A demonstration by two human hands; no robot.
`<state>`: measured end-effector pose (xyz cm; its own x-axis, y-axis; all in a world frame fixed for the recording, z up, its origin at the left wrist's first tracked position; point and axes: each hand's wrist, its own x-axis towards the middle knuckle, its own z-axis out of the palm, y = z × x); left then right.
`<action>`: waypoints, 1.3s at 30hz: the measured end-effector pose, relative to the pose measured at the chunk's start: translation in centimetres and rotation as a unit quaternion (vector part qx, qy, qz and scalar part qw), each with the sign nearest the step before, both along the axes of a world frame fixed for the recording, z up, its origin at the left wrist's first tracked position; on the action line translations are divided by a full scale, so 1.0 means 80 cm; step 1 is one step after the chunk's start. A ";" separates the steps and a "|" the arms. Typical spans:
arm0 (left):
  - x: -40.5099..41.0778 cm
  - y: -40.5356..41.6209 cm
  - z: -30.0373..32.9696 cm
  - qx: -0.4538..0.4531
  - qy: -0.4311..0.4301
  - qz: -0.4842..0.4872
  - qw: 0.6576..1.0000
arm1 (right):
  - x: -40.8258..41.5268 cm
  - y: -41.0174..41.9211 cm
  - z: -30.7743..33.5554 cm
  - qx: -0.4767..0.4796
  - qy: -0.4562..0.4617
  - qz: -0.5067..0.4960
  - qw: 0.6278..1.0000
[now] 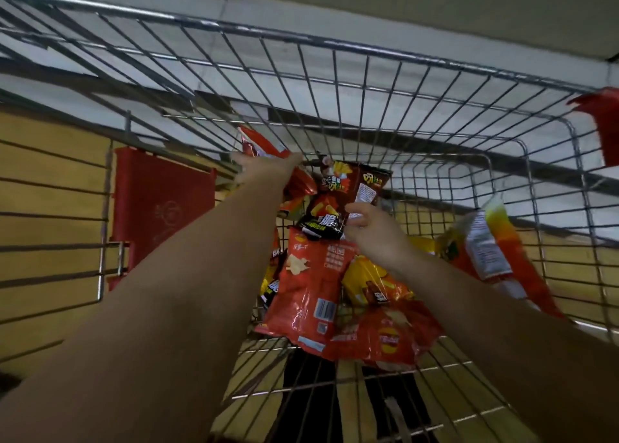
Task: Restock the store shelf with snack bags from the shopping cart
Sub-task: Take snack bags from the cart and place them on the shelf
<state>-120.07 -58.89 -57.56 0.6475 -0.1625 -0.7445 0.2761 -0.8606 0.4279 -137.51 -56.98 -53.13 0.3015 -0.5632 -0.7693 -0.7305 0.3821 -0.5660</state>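
Reaching into shopping cart (335,74), frame centre; restocking judged at early or middle stage: several snack bags (311,295) lie heaped in cart at centre, shelf stock not visible. Left hand (268,166) extended far forward, fingers wrapped on red bag (258,142) at upper centre. Right hand (371,226) lower, fingers pinching edge of dark bag (341,194). Orange-yellow bag (485,245) leans on cart wall, right of frame.

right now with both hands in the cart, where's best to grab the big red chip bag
Take the red chip bag by its near crimped bottom edge, coming from above on your side. It lies flat on top of the pile with that edge free, while dark bags overlap its far end by the right hand.
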 end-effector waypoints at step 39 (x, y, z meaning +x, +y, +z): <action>-0.162 0.136 0.130 -0.138 -0.280 -0.780 0.543 | -0.102 -0.019 0.036 0.331 -0.216 -0.296 0.869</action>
